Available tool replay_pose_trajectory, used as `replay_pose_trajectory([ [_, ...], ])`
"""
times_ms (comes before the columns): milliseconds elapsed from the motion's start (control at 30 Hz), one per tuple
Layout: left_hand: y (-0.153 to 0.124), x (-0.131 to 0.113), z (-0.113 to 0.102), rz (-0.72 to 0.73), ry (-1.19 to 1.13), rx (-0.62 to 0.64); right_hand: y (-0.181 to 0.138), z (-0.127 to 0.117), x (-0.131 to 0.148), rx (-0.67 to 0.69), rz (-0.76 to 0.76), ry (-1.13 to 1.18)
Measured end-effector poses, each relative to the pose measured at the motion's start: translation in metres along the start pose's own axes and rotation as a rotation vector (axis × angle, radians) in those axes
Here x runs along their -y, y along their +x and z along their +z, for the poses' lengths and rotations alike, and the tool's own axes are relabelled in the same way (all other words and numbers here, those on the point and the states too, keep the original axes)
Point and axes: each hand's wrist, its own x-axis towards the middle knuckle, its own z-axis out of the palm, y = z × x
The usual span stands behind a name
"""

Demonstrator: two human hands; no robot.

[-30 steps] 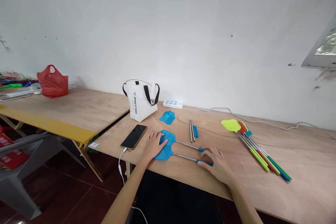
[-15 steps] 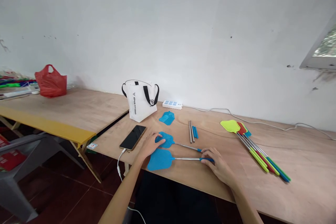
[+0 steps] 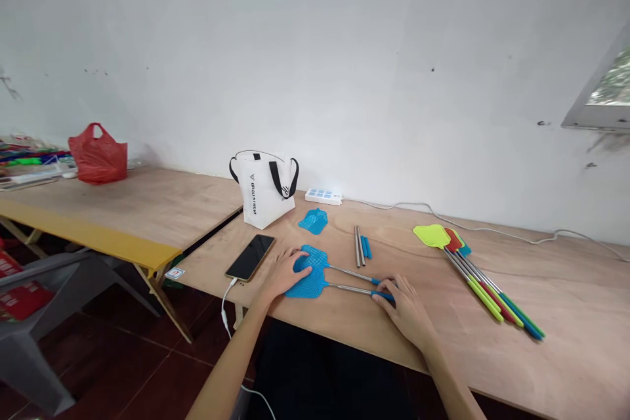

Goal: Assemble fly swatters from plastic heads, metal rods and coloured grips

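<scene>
Two blue fly swatters [image 3: 311, 273] lie side by side near the front edge of the wooden table [image 3: 566, 315], heads to the left. My left hand [image 3: 284, 273] rests flat on their mesh heads, fingers spread. My right hand [image 3: 406, 308] lies over the blue handle ends [image 3: 386, 295], fingers curled around the nearer handle. A loose blue swatter head [image 3: 314, 220] and two bare metal rods with blue grips [image 3: 361, 245] lie just behind.
A phone [image 3: 251, 256] on a white cable lies left of my left hand. A white tote bag [image 3: 266, 188] and a white power strip [image 3: 323, 195] stand by the wall. Several coloured swatters [image 3: 480, 273] lie at right. A red plastic bag [image 3: 98, 153] sits on the left table.
The nearer swatter, which had swung out toward the table edge half a second ago, is back against the other one. My right hand moved slightly with the handle.
</scene>
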Motion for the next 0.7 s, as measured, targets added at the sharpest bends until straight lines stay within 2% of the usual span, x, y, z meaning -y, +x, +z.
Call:
replay_pose_trajectory([
  [200,0.000,-0.003,-0.001,0.012,-0.018,-0.011,0.002,-0.012,-0.007,0.109,0.074,0.087],
  [300,0.000,-0.006,-0.003,0.018,-0.007,-0.035,0.000,-0.025,-0.014,0.155,0.167,0.062],
  [400,-0.001,-0.007,-0.004,0.014,0.003,-0.028,-0.004,-0.036,-0.023,0.188,0.198,0.052],
  [567,-0.002,-0.001,-0.002,0.013,0.022,0.032,-0.006,-0.042,-0.043,0.140,0.178,0.055],
  [700,-0.002,0.000,0.001,0.010,0.021,0.015,-0.005,-0.030,-0.063,0.004,0.256,-0.032],
])
